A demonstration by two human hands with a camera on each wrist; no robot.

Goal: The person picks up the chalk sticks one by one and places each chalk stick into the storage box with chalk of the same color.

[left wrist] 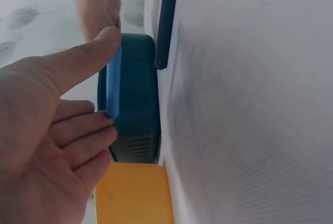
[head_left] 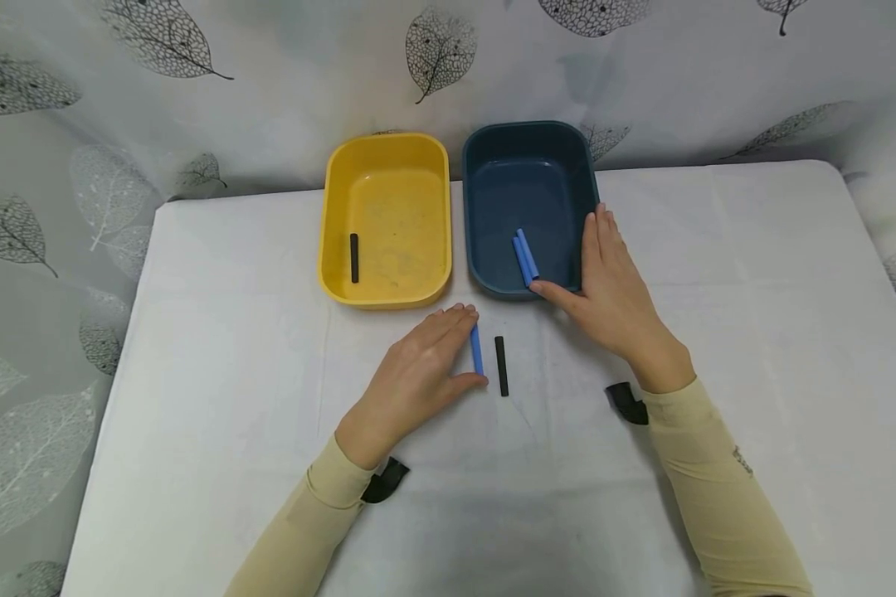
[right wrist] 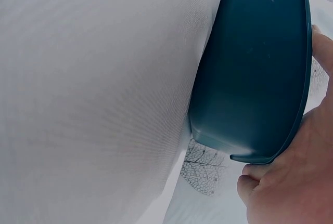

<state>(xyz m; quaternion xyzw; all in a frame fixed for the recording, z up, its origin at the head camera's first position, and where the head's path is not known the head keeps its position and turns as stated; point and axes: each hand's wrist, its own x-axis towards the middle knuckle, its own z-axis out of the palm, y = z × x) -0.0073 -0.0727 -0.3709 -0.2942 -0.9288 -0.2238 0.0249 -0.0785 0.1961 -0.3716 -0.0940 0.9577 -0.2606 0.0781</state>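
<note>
My left hand [head_left: 420, 373] pinches a blue stick [head_left: 476, 348] lengthwise between thumb and fingertips, in front of the bins; the left wrist view shows this stick [left wrist: 113, 86] held by its two ends. Just right of it a black stick [head_left: 501, 366] lies on the cloth. My right hand [head_left: 618, 290] rests at the near right corner of the dark blue bin [head_left: 526, 128], fingers straight along its right side and thumb at the front rim. Inside that bin, close to the thumb tip, two blue sticks [head_left: 524, 255] lie side by side. The right wrist view shows the bin's outer wall [right wrist: 250, 68].
Left of the dark blue bin stands a yellow bin [head_left: 388, 294] with one black stick [head_left: 354, 258] in it. Both bins stand at the far edge of the white-covered table [head_left: 231, 348]. A leaf-patterned curtain [head_left: 306, 75] hangs behind. Black straps [head_left: 627, 404] show at the wrists.
</note>
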